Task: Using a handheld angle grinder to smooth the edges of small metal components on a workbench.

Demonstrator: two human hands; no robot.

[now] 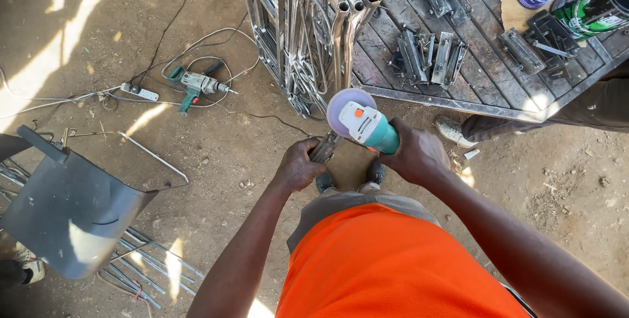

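My right hand (416, 154) grips the teal body of an angle grinder (367, 124) with a white head and a round disc facing up. My left hand (298, 164) is closed around a small dark metal piece (325, 147) held just below and left of the disc. Both hands are in front of my orange shirt, above the dirt ground and my shoes.
A stack of shiny metal tube frames (308, 29) stands ahead. A wooden workbench (472, 56) carries metal hinges and cans. A green drill (196, 85) and cables lie on the ground at left. A bent grey metal sheet (65, 206) and rods sit at lower left. Another person's leg (524, 121) is at right.
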